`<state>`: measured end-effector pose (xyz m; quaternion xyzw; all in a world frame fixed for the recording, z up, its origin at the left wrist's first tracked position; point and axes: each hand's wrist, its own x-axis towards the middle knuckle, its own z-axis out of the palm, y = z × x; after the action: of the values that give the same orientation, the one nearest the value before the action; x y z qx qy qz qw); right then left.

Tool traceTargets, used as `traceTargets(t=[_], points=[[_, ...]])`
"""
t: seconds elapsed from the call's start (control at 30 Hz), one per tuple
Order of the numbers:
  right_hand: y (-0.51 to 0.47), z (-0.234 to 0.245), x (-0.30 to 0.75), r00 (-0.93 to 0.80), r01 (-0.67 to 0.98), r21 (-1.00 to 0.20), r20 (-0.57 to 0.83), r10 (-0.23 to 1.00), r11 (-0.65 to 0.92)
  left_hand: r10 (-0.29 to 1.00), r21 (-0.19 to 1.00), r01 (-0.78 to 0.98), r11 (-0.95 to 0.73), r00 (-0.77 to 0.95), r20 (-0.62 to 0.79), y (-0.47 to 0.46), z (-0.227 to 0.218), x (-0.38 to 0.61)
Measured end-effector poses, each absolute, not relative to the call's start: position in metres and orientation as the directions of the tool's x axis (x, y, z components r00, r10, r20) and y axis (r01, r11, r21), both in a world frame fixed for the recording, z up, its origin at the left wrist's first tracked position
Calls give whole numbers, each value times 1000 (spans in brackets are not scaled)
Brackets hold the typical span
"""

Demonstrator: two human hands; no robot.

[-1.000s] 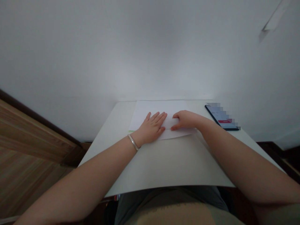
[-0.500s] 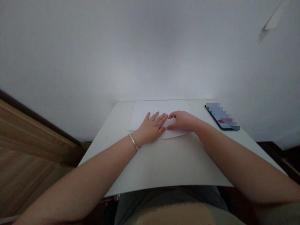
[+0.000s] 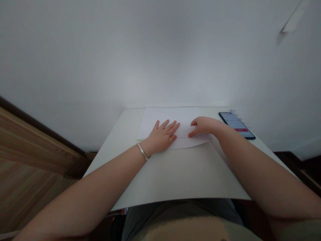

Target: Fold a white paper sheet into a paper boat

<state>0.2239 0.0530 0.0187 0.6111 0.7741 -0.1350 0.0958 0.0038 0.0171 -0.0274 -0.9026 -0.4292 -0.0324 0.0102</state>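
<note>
White paper [image 3: 155, 115] lies on the white table, with a crease or flap edge running across its lower right part. My left hand [image 3: 162, 136] rests flat on the paper, fingers spread, a silver bangle at the wrist. On the paper's right side is my right hand [image 3: 200, 125], its fingers curled and its thumb stretched out against the sheet near the crease. A gap shows between thumb and fingers, with nothing visibly gripped. The paper's right end is partly hidden by that hand.
A phone [image 3: 237, 125] with a lit screen lies at the table's right side. The white table [image 3: 180, 177] stands against a pale wall [image 3: 160, 60]. Wooden furniture [image 3: 32, 174] is at the left.
My right hand has slid right along the paper, away from my left hand, uncovering more of the crease. My left hand has stayed in place.
</note>
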Motion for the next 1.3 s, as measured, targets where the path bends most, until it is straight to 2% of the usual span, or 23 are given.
traceTargets(t=[0.23, 0.37, 0.47, 0.53, 0.6, 0.8, 1.1, 1.3], points=[[58, 23, 239, -194, 981, -68, -398, 896, 182, 768, -20, 770, -637, 637, 64, 17, -30, 0], [58, 22, 242, -216, 976, -82, -413, 885, 200, 738, -21, 748, -663, 658, 147, 14, -28, -1], [56, 23, 240, -213, 977, -85, -405, 889, 196, 598, -41, 614, -788, 780, 184, 13, -22, -1], [54, 24, 238, -206, 978, -79, -395, 895, 190, 488, -28, 495, -869, 864, 123, 15, -19, -2], [52, 26, 237, -205, 979, -71, -382, 901, 192, 433, 11, 433, -901, 900, 52, 17, -18, -3], [50, 29, 237, -167, 986, -87, -427, 888, 144, 424, 31, 423, -906, 906, 18, 21, -22, -5], [55, 25, 251, -189, 982, -98, -464, 865, 162, 423, 42, 423, -905, 906, 1, 21, -22, -5], [63, 16, 264, -207, 963, -261, -550, 809, 69, 433, 57, 433, -900, 901, -11, 21, -22, -5]])
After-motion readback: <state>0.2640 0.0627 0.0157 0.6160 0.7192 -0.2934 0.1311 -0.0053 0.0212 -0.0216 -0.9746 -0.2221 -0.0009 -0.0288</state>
